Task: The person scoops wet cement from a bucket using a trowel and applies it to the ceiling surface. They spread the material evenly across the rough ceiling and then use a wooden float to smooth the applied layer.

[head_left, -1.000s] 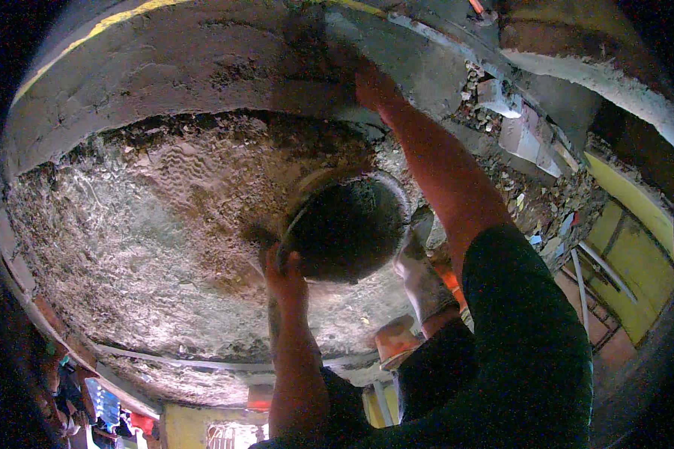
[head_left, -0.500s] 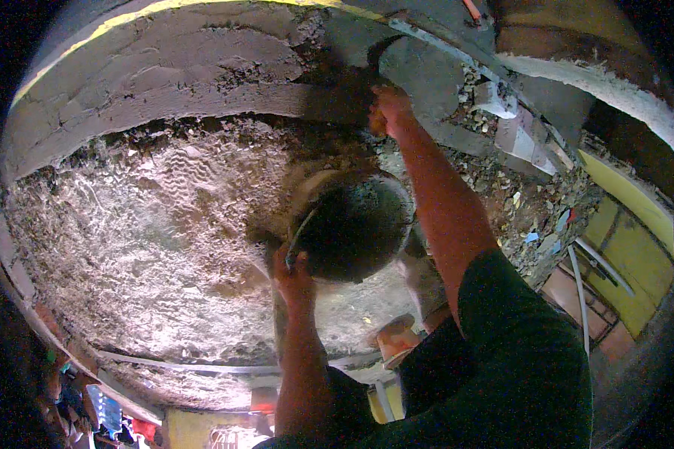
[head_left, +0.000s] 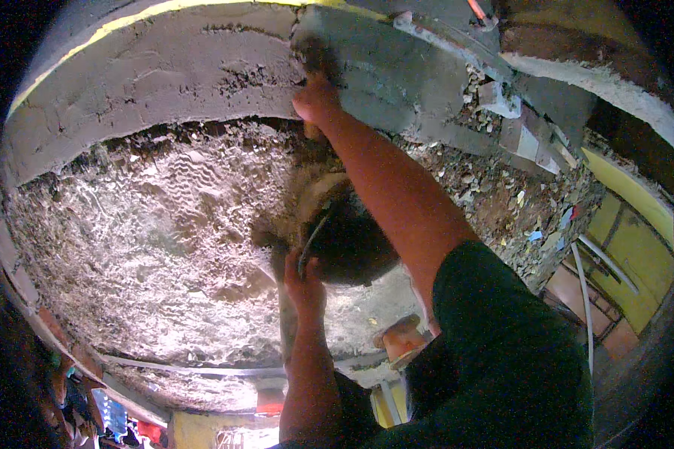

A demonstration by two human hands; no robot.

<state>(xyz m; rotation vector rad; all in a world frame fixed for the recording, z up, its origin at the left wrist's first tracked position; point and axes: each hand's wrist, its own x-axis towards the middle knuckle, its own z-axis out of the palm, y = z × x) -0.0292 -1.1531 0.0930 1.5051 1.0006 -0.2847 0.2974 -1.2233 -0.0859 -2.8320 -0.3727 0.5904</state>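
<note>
My right hand is closed round the wooden handle of a trowel. Its dark blade, only partly distinct, lies against the grey mortar band along the wall. To the right of the blade is a smoother, darker patch of mortar. Lower down, my left hand grips the left edge of a dark round bucket, at its rim or wire handle. My right forearm covers the bucket's right side. What lies inside the bucket is too dark to make out.
Rough, sandy ground spreads below the mortar band at the left. Stony rubble with coloured scraps lies at the right. A pale pipe stands beside yellow panels. An orange-brown object is near my body.
My right hand has swept left along the mortar band with the trowel, and the mortar behind it looks smoother. My left hand and the bucket have shifted slightly right.
</note>
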